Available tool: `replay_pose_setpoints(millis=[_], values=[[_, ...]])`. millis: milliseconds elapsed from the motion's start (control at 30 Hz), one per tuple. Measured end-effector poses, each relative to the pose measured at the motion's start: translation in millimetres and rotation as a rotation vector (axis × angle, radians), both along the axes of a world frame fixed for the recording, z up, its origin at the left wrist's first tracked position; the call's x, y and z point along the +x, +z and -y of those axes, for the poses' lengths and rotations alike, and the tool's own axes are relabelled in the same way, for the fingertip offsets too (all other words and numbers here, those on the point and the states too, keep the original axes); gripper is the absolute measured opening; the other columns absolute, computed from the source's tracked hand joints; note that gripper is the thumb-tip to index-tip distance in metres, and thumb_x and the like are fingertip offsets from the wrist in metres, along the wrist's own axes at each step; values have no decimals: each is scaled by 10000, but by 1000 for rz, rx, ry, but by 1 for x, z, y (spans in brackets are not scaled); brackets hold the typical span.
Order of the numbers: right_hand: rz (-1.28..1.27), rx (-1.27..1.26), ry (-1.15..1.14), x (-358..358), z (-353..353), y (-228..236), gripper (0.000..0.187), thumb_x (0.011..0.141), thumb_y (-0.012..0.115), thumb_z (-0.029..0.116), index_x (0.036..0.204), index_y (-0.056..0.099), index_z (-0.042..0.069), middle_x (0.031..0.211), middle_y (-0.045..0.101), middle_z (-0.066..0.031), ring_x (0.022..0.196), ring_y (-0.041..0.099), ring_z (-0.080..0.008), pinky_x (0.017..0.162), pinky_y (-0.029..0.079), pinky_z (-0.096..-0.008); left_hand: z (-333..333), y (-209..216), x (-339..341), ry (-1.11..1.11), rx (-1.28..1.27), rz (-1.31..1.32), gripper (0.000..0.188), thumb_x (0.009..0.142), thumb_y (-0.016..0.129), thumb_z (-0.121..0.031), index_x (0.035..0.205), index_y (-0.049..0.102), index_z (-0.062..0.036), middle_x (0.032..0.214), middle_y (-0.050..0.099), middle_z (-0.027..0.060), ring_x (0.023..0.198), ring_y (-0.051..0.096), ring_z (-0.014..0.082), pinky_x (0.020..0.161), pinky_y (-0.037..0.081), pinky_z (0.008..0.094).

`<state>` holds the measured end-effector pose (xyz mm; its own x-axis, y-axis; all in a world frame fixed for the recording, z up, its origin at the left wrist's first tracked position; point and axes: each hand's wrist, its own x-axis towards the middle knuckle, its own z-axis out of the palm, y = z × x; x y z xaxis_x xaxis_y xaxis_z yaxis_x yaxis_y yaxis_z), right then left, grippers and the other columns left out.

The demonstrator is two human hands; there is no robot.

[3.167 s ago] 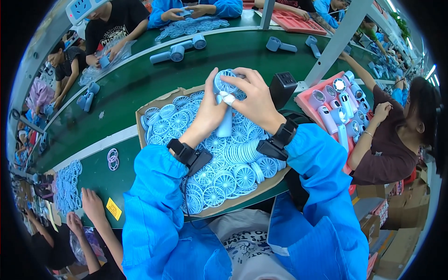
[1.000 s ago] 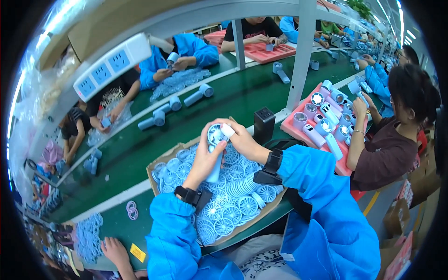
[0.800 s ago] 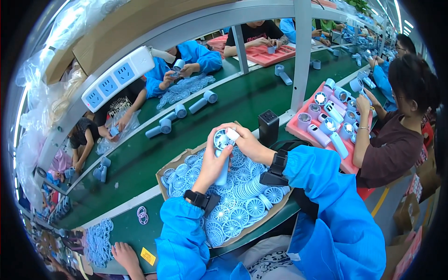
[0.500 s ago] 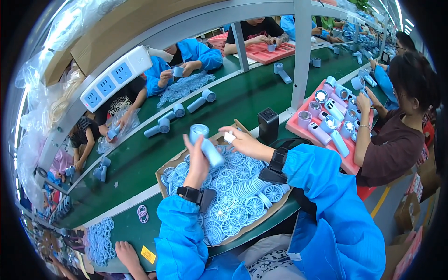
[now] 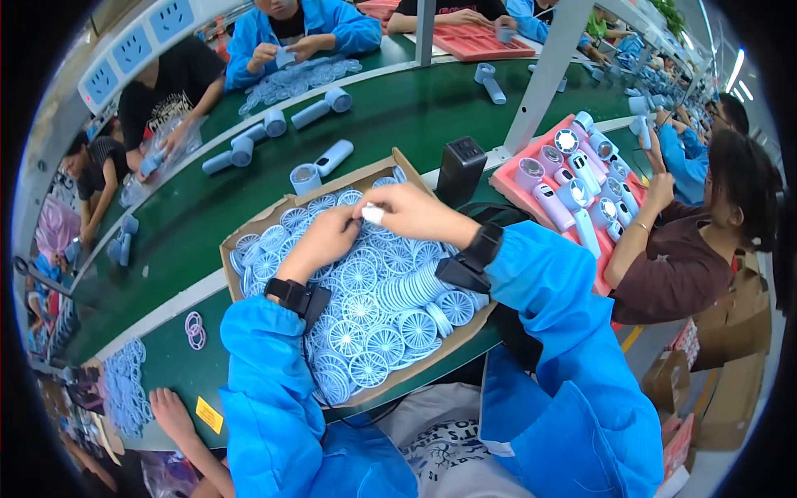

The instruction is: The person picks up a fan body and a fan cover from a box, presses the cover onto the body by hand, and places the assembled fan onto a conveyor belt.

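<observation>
My left hand (image 5: 325, 242) and my right hand (image 5: 415, 212) meet over an open cardboard box (image 5: 249, 217) full of light blue round fan grilles (image 5: 359, 274). Both hands are closed, fingertips pinched together; what lies between them is too small or hidden to make out. A white wrap (image 5: 373, 214) covers a fingertip of my right hand. Just beyond the box's far edge, a light blue handheld fan (image 5: 334, 157) lies on the green conveyor belt (image 5: 390, 124). Dark straps with small boxes sit on both my wrists.
A black box-shaped device (image 5: 462, 168) stands right of the cardboard box. Further right, a pink tray (image 5: 515, 187) holds several handheld fans, with a co-worker beside it. Purple rings (image 5: 195, 330) and a pile of blue rings (image 5: 124, 382) lie left. A metal post (image 5: 544, 91) rises beyond.
The handheld fan has left my left hand and now lies on the belt behind the box. My hands have come together over the grilles. The whole view has shifted.
</observation>
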<state>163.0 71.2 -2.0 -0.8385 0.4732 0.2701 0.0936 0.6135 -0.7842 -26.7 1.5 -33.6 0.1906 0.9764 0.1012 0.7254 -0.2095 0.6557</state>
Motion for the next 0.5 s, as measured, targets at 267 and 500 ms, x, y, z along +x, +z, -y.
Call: replay_pose_setpoints(millis=[267,500], values=[[-215,107,-302,40,-92,123,208,923,496,100,1067,636,43,862,599,-13,786,570,-91,698,487,-230,7,-8,-2,-14,137,-75,293,832,501,-47,1101,617,-48,1053,614,168,994,568,340,886,451,399],[249,28,-806,53,-298,50,221,910,469,156,1028,628,57,785,597,-71,685,575,-153,597,478,-293,6,-12,-3,13,111,-102,357,784,517,-42,1126,608,-86,1003,577,136,997,534,336,875,457,417]])
